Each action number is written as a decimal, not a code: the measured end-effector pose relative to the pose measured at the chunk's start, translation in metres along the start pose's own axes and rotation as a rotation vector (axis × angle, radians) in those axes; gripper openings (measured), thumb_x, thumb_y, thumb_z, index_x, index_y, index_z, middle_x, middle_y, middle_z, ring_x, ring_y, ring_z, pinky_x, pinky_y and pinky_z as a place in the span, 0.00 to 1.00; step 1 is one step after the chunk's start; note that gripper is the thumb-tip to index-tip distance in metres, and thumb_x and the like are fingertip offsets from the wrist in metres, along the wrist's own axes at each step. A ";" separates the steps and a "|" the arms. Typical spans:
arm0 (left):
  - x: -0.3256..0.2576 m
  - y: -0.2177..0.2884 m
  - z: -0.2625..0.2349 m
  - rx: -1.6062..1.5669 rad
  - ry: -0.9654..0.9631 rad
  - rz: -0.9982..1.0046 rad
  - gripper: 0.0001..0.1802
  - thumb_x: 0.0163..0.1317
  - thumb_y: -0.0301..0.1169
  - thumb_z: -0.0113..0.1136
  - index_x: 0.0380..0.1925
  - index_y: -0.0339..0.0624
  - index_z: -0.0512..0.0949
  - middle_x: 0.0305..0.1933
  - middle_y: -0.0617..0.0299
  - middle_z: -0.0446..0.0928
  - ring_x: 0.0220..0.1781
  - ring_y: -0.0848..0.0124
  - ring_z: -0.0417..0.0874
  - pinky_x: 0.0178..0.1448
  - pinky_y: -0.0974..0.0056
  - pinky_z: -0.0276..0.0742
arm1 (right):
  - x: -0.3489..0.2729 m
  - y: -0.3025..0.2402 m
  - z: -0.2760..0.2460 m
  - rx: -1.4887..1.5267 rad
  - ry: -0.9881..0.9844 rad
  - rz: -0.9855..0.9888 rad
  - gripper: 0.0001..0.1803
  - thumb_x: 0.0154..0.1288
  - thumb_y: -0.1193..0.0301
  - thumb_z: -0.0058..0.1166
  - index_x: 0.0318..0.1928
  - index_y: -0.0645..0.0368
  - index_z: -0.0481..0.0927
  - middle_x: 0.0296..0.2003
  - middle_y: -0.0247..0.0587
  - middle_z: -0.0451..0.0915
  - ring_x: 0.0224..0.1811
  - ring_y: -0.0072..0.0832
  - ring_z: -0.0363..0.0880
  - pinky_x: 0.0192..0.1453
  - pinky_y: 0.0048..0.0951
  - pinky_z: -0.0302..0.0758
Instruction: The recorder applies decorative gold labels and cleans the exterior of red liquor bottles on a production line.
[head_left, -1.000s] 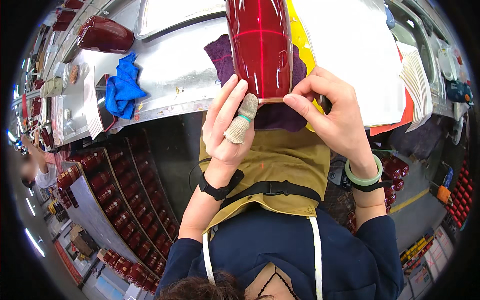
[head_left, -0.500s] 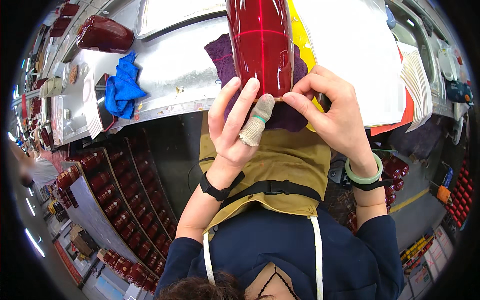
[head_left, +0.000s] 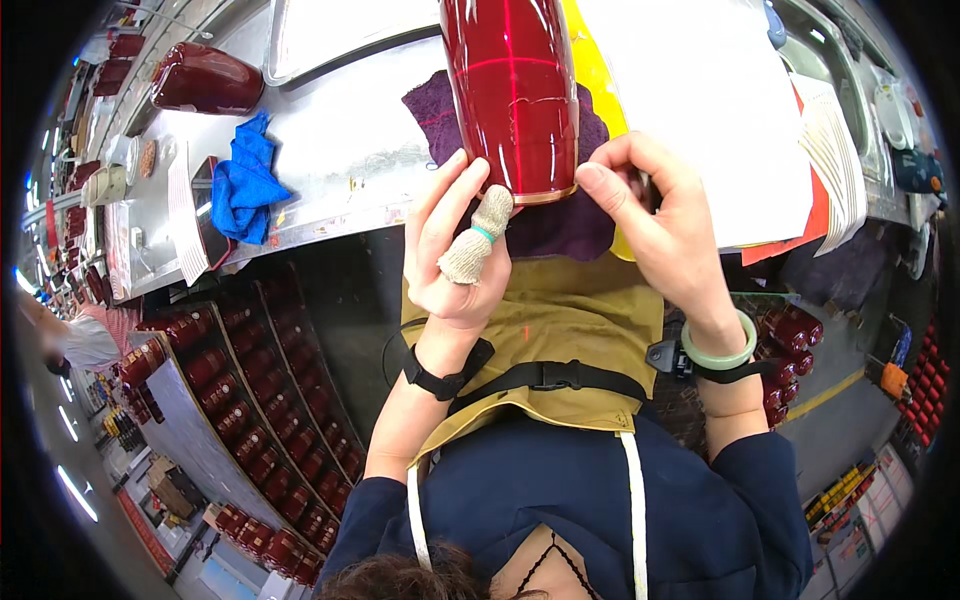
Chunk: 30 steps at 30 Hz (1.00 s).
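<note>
A glossy dark-red vessel [head_left: 510, 110], shaped like a tall jar, lies with its narrower, gold-edged end toward me. Thin bright red lines cross on its surface. Beneath it a purple cloth [head_left: 430, 115] is spread at the table's edge. My left hand [head_left: 455, 235] grips the vessel's near left edge; one digit wears a knitted cover [head_left: 475, 235] with a green band. At the near right edge my right hand [head_left: 655, 215] has its thumb against the vessel and its forefinger bent beside it; the other fingertips are partly hidden.
On the metal table [head_left: 340, 130], another red vessel [head_left: 208, 78] lies at the far left, near a crumpled blue cloth [head_left: 250, 180]. White sheets [head_left: 700, 120] cover the right side, over a yellow sheet [head_left: 597, 70]. A rack of red vessels [head_left: 255, 390] stands at lower left.
The vessel has turned slightly and shifted a little left. My left hand has moved left with it. My right thumb has risen from the near rim to the vessel's right side.
</note>
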<state>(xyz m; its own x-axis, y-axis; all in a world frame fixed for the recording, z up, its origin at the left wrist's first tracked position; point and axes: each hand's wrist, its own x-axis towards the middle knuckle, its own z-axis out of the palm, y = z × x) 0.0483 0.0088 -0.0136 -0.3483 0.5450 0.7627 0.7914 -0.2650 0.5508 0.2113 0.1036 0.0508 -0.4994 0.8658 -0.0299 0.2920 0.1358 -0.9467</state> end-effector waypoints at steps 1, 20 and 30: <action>-0.001 0.000 0.001 0.000 -0.002 0.001 0.18 0.52 0.12 0.74 0.45 0.30 0.85 0.53 0.49 0.87 0.57 0.52 0.87 0.55 0.59 0.88 | -0.001 -0.001 0.004 0.057 0.004 0.037 0.11 0.69 0.69 0.67 0.36 0.65 0.83 0.27 0.33 0.78 0.28 0.20 0.70 0.35 0.25 0.70; -0.004 0.005 0.001 0.004 0.003 -0.073 0.17 0.55 0.11 0.70 0.46 0.30 0.85 0.53 0.48 0.86 0.57 0.49 0.87 0.57 0.56 0.87 | -0.003 0.002 0.021 0.102 0.030 0.030 0.12 0.72 0.67 0.65 0.37 0.63 0.80 0.25 0.28 0.76 0.27 0.16 0.68 0.33 0.24 0.68; -0.004 0.003 0.002 0.015 0.004 -0.052 0.18 0.54 0.11 0.71 0.46 0.29 0.84 0.53 0.48 0.86 0.57 0.48 0.87 0.58 0.54 0.87 | -0.003 0.003 0.017 0.221 -0.017 0.121 0.11 0.70 0.68 0.67 0.37 0.63 0.81 0.27 0.27 0.76 0.29 0.15 0.67 0.34 0.22 0.67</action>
<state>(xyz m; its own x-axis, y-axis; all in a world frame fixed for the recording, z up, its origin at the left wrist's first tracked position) 0.0528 0.0077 -0.0154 -0.3911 0.5540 0.7349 0.7800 -0.2244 0.5842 0.1998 0.0929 0.0423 -0.4858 0.8609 -0.1508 0.1662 -0.0784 -0.9830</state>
